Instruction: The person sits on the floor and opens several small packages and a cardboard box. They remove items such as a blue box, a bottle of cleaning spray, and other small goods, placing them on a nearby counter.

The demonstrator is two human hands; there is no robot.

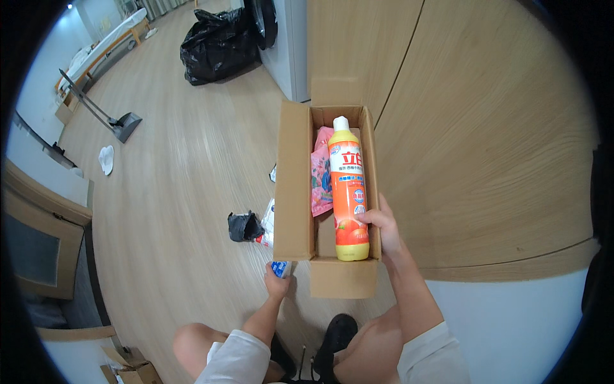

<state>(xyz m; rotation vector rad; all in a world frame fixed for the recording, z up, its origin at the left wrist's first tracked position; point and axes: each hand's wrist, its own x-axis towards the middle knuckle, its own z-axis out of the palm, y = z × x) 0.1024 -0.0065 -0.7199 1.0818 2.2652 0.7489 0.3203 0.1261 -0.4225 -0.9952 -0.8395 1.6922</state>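
Observation:
An open cardboard box (294, 182) is held up in front of me, its flaps spread. Inside it lie a dish soap bottle (349, 201), yellow and orange with a white cap, and a pink patterned packet (322, 177) to its left. My right hand (387, 225) grips the box's right wall, with the thumb over the bottle. Lower and to the left, my left hand (277, 283) is closed on a blue and white package (280, 269), partly hidden beneath the box's left flap.
On the wood floor left of the box are a black plastic bag (243, 226) and a white bag (268, 223). Farther off stand a large black garbage bag (216, 48) and a dustpan (125, 127). Wooden cabinet doors (479, 144) rise at right. White slippers (106, 160) lie left.

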